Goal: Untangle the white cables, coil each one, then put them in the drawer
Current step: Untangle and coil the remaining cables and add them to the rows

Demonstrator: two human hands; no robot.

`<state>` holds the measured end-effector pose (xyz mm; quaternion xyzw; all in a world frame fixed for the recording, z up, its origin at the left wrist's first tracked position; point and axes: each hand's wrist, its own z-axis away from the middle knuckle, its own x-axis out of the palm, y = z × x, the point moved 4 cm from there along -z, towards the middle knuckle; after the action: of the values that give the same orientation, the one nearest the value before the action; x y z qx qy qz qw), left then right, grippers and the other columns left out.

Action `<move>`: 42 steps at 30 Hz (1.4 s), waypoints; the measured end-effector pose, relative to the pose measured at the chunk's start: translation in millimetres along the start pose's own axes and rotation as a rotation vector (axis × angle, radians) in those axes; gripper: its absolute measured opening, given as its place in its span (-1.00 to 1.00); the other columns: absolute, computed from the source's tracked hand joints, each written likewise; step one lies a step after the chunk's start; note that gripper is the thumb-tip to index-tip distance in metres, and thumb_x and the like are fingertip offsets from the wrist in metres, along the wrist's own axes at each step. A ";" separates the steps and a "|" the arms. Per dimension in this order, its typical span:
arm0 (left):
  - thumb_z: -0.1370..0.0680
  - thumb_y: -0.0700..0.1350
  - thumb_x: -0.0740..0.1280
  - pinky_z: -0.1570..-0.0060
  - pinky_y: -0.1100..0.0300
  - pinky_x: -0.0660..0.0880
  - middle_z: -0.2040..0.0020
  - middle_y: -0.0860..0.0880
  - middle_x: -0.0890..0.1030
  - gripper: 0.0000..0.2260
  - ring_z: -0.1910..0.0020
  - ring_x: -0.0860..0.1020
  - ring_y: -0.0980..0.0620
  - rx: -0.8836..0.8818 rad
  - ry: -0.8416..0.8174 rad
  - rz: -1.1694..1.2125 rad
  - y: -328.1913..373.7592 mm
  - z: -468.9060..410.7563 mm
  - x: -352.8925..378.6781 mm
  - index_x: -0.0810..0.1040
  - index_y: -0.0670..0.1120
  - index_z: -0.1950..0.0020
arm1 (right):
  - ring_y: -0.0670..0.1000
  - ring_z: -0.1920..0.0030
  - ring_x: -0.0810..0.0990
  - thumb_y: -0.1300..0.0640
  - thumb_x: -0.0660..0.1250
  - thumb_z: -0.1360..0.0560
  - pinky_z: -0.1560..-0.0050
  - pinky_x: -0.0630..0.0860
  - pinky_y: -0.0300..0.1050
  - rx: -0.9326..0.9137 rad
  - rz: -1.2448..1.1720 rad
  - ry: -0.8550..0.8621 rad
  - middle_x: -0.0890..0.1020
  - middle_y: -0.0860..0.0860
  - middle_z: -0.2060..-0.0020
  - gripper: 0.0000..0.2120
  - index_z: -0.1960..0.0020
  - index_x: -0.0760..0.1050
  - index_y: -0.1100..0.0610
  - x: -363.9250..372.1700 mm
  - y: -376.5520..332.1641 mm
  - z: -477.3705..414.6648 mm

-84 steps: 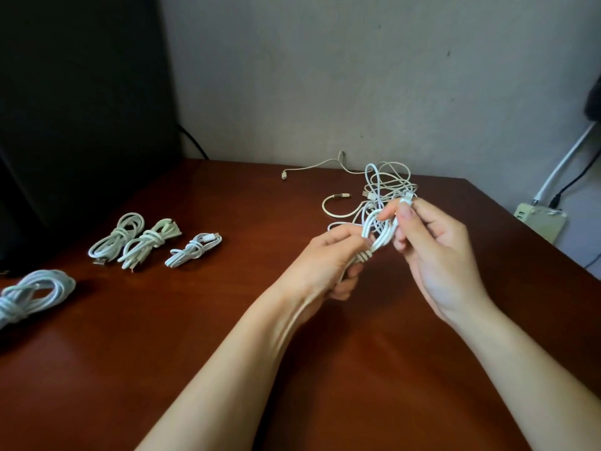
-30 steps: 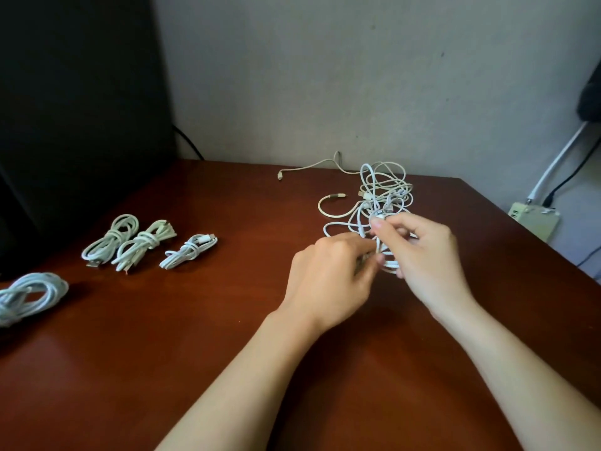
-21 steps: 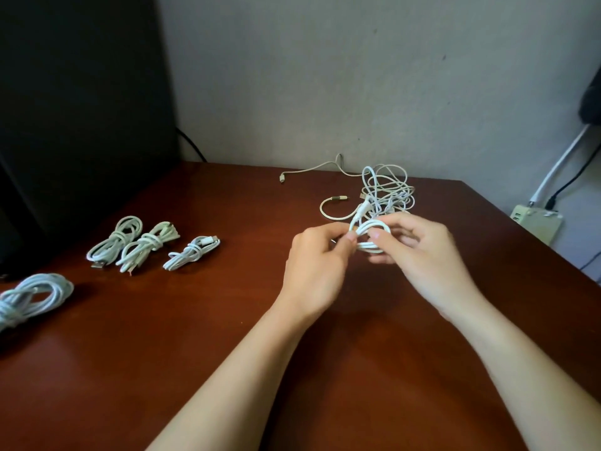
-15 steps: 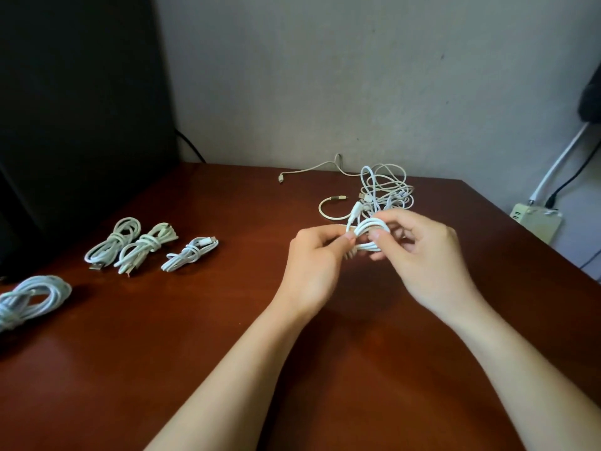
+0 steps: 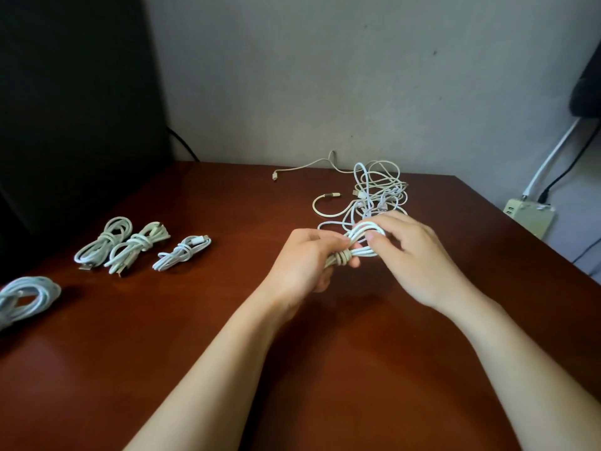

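Both hands hold one coiled white cable (image 5: 357, 244) above the middle of the brown table (image 5: 227, 320). My left hand (image 5: 309, 260) grips its wrapped waist and near end. My right hand (image 5: 413, 255) pinches the loop end with thumb and fingers. Just behind the hands, a tangle of white cables (image 5: 374, 193) lies near the wall, with one loose end (image 5: 276, 175) trailing left. No drawer is in view.
Three coiled cables (image 5: 104, 244) (image 5: 138, 247) (image 5: 182, 252) lie in a row at the left, and a larger coil (image 5: 26, 296) sits at the left edge. A dark panel (image 5: 74, 109) stands behind them. A beige power strip (image 5: 528, 216) lies beyond the table's right edge.
The loose end has been wound round the coil's middle, and the bundle now lies flat between my hands with a wrapped waist. Both hands sit a little lower and nearer me.
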<state>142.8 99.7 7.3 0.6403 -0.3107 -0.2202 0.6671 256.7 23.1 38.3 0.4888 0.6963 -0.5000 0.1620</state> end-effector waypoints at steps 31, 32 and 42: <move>-0.53 -0.32 0.14 0.63 0.39 0.10 0.29 -0.21 0.47 -0.83 0.65 0.14 0.18 0.040 0.000 0.243 1.9 -3.5 -11.3 0.50 -0.33 0.02 | -0.02 -0.03 0.54 0.07 0.35 -0.36 -0.11 0.47 -0.17 0.366 -1.011 -0.201 0.65 0.07 0.09 -0.75 0.06 0.59 0.20 9.3 8.9 3.0; -0.53 -0.32 0.14 0.64 0.40 0.09 0.31 -0.21 0.47 -0.83 0.66 0.14 0.19 0.034 -0.014 0.256 2.0 -3.4 -10.8 0.50 -0.33 0.02 | -0.01 -0.04 0.55 0.07 0.35 -0.36 -0.12 0.47 -0.17 0.360 -1.010 -0.202 0.65 0.09 0.08 -0.74 0.05 0.59 0.22 9.1 9.4 2.8; -0.55 -0.35 0.19 0.60 0.43 0.10 0.38 -0.20 0.59 -0.86 0.68 0.16 0.17 0.028 -0.119 0.257 3.4 1.0 -4.5 0.50 -0.24 0.15 | -0.01 0.10 0.56 0.02 0.36 -0.37 -0.11 0.44 -0.02 0.294 -0.936 -0.155 0.66 0.11 0.13 -0.73 0.10 0.63 0.21 5.8 13.3 0.4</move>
<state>138.6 102.4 10.1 0.5904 -0.4321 -0.1660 0.6611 265.0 26.1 26.9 0.1030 0.7490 -0.6469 -0.0993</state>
